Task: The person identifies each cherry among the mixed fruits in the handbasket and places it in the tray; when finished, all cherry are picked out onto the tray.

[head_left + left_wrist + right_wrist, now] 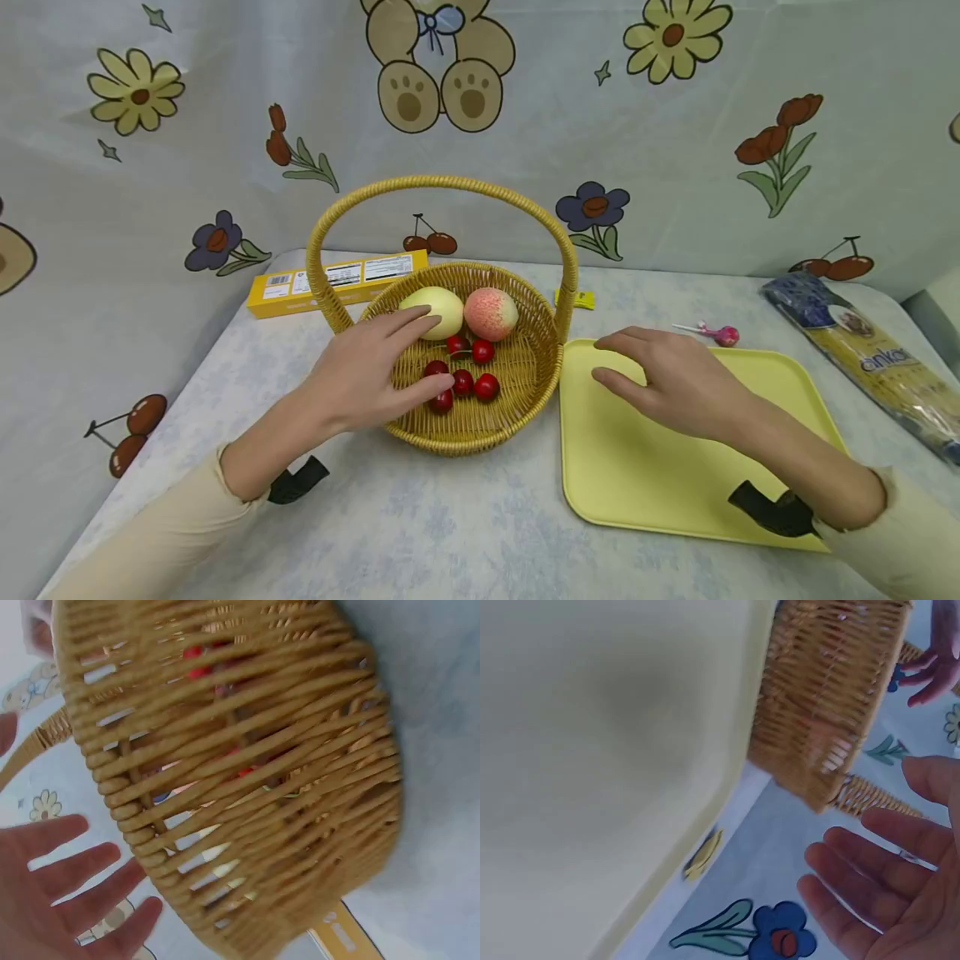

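A round wicker basket with a tall arched handle stands mid-table. Inside it lie a pale yellow-green fruit, a pink peach and several dark red cherries. My left hand hovers over the basket's left side with fingers extended and nothing in them. In the left wrist view its spread fingers appear beside the basket rim. Over the left part of a yellow tray, my right hand is held with relaxed fingers and an empty palm, as the right wrist view also shows.
Behind the basket at left lies a yellow box. A small yellow packet sits behind its right side. Beyond the tray is a pink lollipop; at far right lies a long plastic food bag. A patterned cloth hangs behind.
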Demonstrator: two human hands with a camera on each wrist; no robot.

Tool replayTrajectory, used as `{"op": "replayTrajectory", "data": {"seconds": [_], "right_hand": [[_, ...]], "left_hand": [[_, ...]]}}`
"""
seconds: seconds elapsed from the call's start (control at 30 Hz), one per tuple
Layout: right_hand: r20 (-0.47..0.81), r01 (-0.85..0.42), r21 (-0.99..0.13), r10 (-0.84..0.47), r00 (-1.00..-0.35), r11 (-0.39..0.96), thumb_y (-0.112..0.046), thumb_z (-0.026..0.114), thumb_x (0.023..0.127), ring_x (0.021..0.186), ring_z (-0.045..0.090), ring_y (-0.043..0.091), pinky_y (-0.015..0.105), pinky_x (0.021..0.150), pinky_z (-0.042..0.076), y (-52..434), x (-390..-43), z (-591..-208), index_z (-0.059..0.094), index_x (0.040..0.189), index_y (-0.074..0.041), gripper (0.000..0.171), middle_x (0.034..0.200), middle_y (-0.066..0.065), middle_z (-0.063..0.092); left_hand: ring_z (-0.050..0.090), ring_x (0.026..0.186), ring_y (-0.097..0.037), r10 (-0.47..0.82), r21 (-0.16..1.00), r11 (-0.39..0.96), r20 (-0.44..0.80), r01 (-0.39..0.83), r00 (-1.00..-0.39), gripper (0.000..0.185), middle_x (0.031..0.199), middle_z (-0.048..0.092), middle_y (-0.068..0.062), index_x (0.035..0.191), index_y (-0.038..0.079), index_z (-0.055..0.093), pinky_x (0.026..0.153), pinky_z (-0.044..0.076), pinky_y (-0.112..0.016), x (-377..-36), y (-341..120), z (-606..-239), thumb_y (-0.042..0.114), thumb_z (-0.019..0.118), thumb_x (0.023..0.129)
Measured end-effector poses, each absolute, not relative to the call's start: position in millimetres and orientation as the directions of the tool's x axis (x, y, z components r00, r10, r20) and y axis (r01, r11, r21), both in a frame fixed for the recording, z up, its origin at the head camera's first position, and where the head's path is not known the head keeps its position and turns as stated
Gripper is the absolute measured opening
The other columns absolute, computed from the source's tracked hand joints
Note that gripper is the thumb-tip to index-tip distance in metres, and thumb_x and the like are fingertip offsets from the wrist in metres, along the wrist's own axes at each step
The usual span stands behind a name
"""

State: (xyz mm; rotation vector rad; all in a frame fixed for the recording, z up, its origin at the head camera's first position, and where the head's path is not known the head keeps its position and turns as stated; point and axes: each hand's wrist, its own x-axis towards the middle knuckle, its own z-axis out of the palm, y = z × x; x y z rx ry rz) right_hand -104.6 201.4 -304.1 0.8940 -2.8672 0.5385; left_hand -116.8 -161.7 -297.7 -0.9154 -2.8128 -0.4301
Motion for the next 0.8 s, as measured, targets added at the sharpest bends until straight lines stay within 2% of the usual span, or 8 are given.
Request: {"op": "replayTrajectory", "data": {"seconds": [0.1,0.17,0.23,0.3,0.4,0.5,0.63,0.8], "right_hand": [[0.258,-0.598,-0.36,-0.54,-0.801,0.716,-0.023,0.069,0.094,0.09,0.066,0.017,0.04,0.074,0.055,191,-100,-297,0.071,0.11,-0.008,0.022,0.105,0.001,0.07],[0.297,-0.63,-0.384,-0.556,-0.776,0.675,-0.018,0.071,0.092,0.086,0.064,0.012,0.035,0.069,0.054,182,-98,-293,0.072,0.107,-0.01,0.018,0.102,-0.002,0.07],[0.326,-0.663,-0.396,-0.578,-0.748,0.635,-0.016,0.073,0.09,0.089,0.064,0.011,0.034,0.071,0.054,173,-97,-290,0.072,0.107,-0.01,0.017,0.104,-0.003,0.069],[0.335,-0.686,-0.406,-0.6,-0.727,0.604,-0.015,0.074,0.09,0.093,0.065,0.013,0.034,0.075,0.054,162,-98,-288,0.072,0.108,-0.01,0.019,0.107,-0.002,0.067],[0.313,-0.705,-0.415,-0.638,-0.704,0.575,-0.016,0.074,0.089,0.099,0.064,0.018,0.037,0.081,0.054,145,-100,-286,0.071,0.111,-0.008,0.024,0.112,0.001,0.065],[0.254,-0.709,-0.425,-0.677,-0.69,0.563,-0.017,0.074,0.09,0.101,0.063,0.019,0.038,0.083,0.053,130,-105,-284,0.069,0.116,-0.007,0.028,0.116,0.004,0.063],[0.143,-0.698,-0.446,-0.725,-0.673,0.56,-0.019,0.074,0.09,0.103,0.061,0.02,0.038,0.086,0.051,113,-115,-282,0.068,0.119,-0.008,0.032,0.118,0.005,0.062],[0.009,-0.706,-0.438,-0.782,-0.623,0.557,-0.017,0.074,0.089,0.105,0.061,0.023,0.038,0.089,0.049,95,-129,-285,0.068,0.12,-0.005,0.034,0.117,0.007,0.063]], "left_hand": [[0.058,0.117,-0.027,0.48,0.274,0.765,0.36,0.582,-0.8,0.063,0.136,0.057,-0.005,0.134,0.011,0.061,0.088,0.05,-0.049,-107,-171,-301,0.054,0.064,0.088],[0.063,0.099,-0.022,0.431,0.311,0.757,0.423,0.574,-0.797,0.056,0.13,0.06,-0.004,0.129,0.011,0.064,0.076,0.052,-0.043,-102,-178,-305,0.047,0.067,0.087],[0.06,0.081,-0.015,0.38,0.353,0.746,0.471,0.565,-0.796,0.049,0.12,0.062,-0.001,0.125,0.011,0.065,0.064,0.048,-0.035,-99,-186,-311,0.04,0.069,0.086],[0.051,0.069,-0.01,0.334,0.392,0.728,0.514,0.562,-0.79,0.042,0.111,0.062,0.0,0.121,0.011,0.067,0.056,0.04,-0.029,-96,-194,-317,0.033,0.07,0.085],[0.044,0.061,-0.009,0.271,0.463,0.686,0.553,0.561,-0.788,0.034,0.101,0.062,-0.001,0.116,0.009,0.069,0.053,0.033,-0.024,-92,-206,-326,0.019,0.072,0.084],[0.049,0.061,-0.009,0.242,0.552,0.635,0.521,0.54,-0.818,0.033,0.103,0.063,-0.003,0.116,0.007,0.068,0.055,0.038,-0.022,-90,-216,-332,0.01,0.073,0.084],[0.061,0.078,-0.01,0.273,0.655,0.592,0.385,0.47,-0.881,0.035,0.117,0.06,-0.004,0.12,0.006,0.066,0.068,0.05,-0.022,-88,-225,-335,0.01,0.074,0.087],[0.06,0.101,-0.016,0.328,0.646,0.625,0.292,0.438,-0.898,0.034,0.125,0.058,-0.003,0.117,0.006,0.069,0.082,0.052,-0.03,-86,-231,-338,0.018,0.077,0.086]]}}
